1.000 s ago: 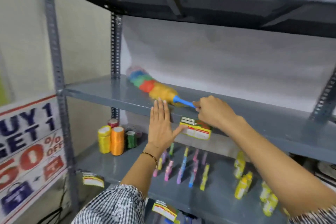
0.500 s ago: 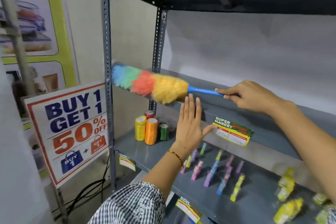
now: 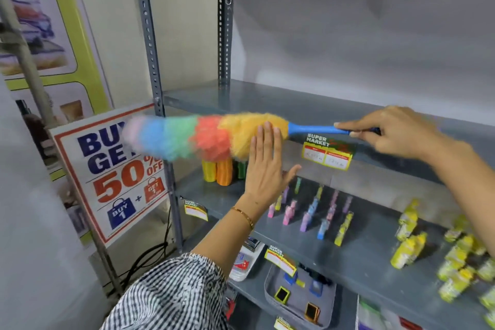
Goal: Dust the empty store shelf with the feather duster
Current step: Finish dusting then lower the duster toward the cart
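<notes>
A rainbow feather duster [image 3: 203,135] with a blue handle is held level in front of the empty grey shelf's [image 3: 281,100] front edge. Its fluffy head sticks out to the left past the shelf post. My right hand [image 3: 393,131] grips the end of the blue handle. My left hand [image 3: 266,166] is flat with fingers together and thumb out, its fingertips against the yellow part of the duster head. The shelf top is bare.
A grey perforated post [image 3: 151,61] stands at the shelf's left front corner. A "Buy 1 Get 1" sign [image 3: 115,177] leans to its left. The lower shelf [image 3: 375,246] holds thread spools [image 3: 221,170], coloured small items and yellow packets. A price tag [image 3: 328,153] hangs on the shelf edge.
The duster came off the shelf top toward me and to the left, its head now hanging past the shelf's front edge. My view swung left. My left hand stayed flat by the duster head.
</notes>
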Demonstrator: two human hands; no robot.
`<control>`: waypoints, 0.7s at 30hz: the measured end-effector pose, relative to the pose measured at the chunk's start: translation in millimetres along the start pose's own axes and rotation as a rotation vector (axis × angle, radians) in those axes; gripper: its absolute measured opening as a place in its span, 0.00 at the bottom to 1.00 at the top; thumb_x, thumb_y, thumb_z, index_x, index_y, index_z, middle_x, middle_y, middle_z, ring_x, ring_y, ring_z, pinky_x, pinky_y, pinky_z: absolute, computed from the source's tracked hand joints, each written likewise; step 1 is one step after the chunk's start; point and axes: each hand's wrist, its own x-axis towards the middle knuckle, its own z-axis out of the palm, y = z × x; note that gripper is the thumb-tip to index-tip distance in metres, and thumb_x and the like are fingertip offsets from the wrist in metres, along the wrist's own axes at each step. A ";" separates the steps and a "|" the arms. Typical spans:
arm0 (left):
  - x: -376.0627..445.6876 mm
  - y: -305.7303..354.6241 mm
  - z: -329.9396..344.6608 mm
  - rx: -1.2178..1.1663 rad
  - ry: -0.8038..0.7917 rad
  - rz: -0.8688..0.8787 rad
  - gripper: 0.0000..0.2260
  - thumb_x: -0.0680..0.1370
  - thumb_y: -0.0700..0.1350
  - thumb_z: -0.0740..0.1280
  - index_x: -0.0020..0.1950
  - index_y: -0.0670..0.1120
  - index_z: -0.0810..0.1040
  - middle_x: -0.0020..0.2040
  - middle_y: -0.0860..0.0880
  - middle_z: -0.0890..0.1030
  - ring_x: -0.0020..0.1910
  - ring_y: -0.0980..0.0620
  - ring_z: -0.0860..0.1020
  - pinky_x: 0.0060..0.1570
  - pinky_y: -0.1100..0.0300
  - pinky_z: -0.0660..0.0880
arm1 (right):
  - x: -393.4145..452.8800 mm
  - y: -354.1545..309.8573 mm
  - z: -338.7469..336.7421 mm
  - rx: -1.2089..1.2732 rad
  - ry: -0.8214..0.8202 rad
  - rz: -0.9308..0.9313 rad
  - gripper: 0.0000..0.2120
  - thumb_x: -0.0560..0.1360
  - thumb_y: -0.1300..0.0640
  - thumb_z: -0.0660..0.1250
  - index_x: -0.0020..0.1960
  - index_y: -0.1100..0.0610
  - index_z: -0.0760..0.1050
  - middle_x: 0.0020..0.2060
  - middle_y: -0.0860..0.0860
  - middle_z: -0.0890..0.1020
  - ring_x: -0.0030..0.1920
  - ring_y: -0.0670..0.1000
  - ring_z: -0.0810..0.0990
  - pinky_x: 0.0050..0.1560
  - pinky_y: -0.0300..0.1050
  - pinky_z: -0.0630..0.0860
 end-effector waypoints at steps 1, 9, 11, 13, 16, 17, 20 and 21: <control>-8.3 -1.0 -4.2 -0.005 0.001 0.004 0.40 0.77 0.61 0.56 0.76 0.38 0.40 0.75 0.35 0.51 0.75 0.38 0.48 0.73 0.46 0.44 | -5.1 -7.2 1.6 -0.011 -0.016 -0.037 0.19 0.76 0.55 0.64 0.63 0.35 0.73 0.38 0.46 0.84 0.41 0.54 0.79 0.35 0.43 0.68; -150.7 -29.2 -31.1 0.037 -0.255 -0.236 0.37 0.79 0.61 0.53 0.76 0.37 0.45 0.75 0.35 0.55 0.74 0.38 0.51 0.72 0.45 0.49 | 11.0 -96.7 66.8 -0.195 0.014 -0.379 0.21 0.55 0.63 0.81 0.45 0.46 0.86 0.25 0.53 0.79 0.28 0.57 0.81 0.27 0.47 0.77; -196.7 -48.3 -37.1 0.077 -0.345 -0.293 0.35 0.80 0.61 0.49 0.76 0.37 0.43 0.75 0.36 0.54 0.74 0.38 0.51 0.72 0.46 0.49 | 24.4 -124.4 95.5 -0.252 -0.029 -0.492 0.22 0.48 0.62 0.83 0.40 0.47 0.86 0.22 0.51 0.76 0.25 0.56 0.79 0.26 0.45 0.75; -236.2 -66.2 -44.5 0.083 -0.390 -0.377 0.34 0.80 0.61 0.50 0.77 0.38 0.46 0.75 0.37 0.53 0.74 0.39 0.52 0.72 0.49 0.47 | 32.4 -147.4 127.8 -0.274 -0.109 -0.566 0.24 0.44 0.60 0.83 0.38 0.45 0.86 0.22 0.50 0.77 0.25 0.55 0.79 0.26 0.44 0.74; -282.5 -93.6 -57.6 0.123 -0.460 -0.530 0.34 0.78 0.58 0.55 0.74 0.35 0.54 0.73 0.34 0.58 0.73 0.40 0.52 0.72 0.53 0.43 | 42.2 -188.0 178.2 -0.275 -0.225 -0.651 0.24 0.43 0.61 0.82 0.36 0.43 0.85 0.23 0.49 0.76 0.25 0.54 0.77 0.26 0.45 0.72; -297.8 -102.2 -61.5 0.145 -0.494 -0.572 0.34 0.77 0.58 0.55 0.73 0.35 0.55 0.73 0.34 0.60 0.73 0.40 0.53 0.72 0.53 0.43 | 44.7 -202.5 198.0 -0.270 -0.263 -0.687 0.22 0.44 0.61 0.81 0.35 0.42 0.85 0.22 0.49 0.76 0.25 0.54 0.77 0.26 0.45 0.72; -338.5 -124.4 -67.8 0.211 -0.570 -0.642 0.32 0.77 0.57 0.54 0.72 0.35 0.55 0.71 0.33 0.64 0.72 0.40 0.55 0.71 0.52 0.43 | 44.4 -248.6 250.8 -0.287 -0.316 -0.796 0.17 0.50 0.60 0.79 0.34 0.43 0.85 0.25 0.48 0.78 0.29 0.53 0.78 0.31 0.45 0.73; -351.4 -133.4 -66.0 0.222 -0.586 -0.657 0.32 0.77 0.57 0.54 0.72 0.36 0.55 0.71 0.33 0.64 0.71 0.39 0.55 0.71 0.52 0.44 | 43.9 -264.6 268.9 -0.317 -0.318 -0.835 0.15 0.55 0.59 0.76 0.38 0.43 0.84 0.29 0.48 0.79 0.33 0.54 0.80 0.35 0.47 0.74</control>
